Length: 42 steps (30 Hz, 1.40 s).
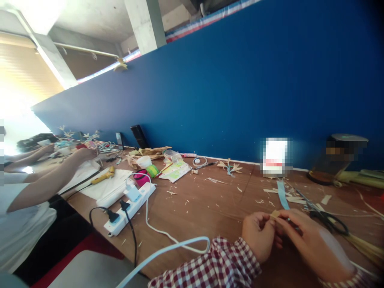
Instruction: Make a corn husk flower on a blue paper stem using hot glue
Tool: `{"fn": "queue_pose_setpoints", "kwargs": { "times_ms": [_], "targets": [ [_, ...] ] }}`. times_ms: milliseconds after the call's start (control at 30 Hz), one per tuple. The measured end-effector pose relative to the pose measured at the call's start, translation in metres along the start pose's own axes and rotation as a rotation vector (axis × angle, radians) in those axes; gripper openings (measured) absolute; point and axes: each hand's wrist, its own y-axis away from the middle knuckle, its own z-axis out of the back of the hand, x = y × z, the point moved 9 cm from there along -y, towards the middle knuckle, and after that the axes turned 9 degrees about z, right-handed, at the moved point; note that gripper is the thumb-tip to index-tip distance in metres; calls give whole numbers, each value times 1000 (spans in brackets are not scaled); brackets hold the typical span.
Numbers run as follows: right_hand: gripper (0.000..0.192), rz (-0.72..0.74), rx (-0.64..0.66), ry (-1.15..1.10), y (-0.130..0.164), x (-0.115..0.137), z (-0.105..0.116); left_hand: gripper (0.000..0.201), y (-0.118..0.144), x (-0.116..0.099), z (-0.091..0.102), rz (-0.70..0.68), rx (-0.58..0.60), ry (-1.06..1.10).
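Low in the picture, my left hand [258,234] and my right hand [309,238] meet over the wooden table [210,204]. Both pinch a small tan piece of straw [275,214] between their fingertips. A light blue strip [282,195] lies on the table just behind my hands. Black-handled scissors [325,218] lie right beside my right hand. My sleeves are red and white checked.
A white power strip [129,206] with plugs and a white cable [168,236] lies to the left. A yellow glue gun [103,176], a pink cup [141,178], papers and straw scraps lie further left. Another person's arm [45,180] works there. A blue wall [240,88] backs the table.
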Motion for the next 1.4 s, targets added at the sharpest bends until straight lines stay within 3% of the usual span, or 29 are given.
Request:
{"fn": "queue_pose_setpoints", "kwargs": {
  "times_ms": [567, 933, 1200, 1400],
  "targets": [
    [30, -47, 111, -31, 1, -6, -4, 37, -4, 2, 2, -69, 15, -20],
    [28, -84, 176, -126, 2, -11, -13, 34, -3, 1, 2, -42, 7, -14],
    [27, -81, 160, -17, 2, -8, -9, 27, 0, 1, 4, 20, -41, -56],
    [29, -27, 36, 132, -2, -9, 3, 17, 6, 0, 5, 36, -66, -105]
  ]
}}
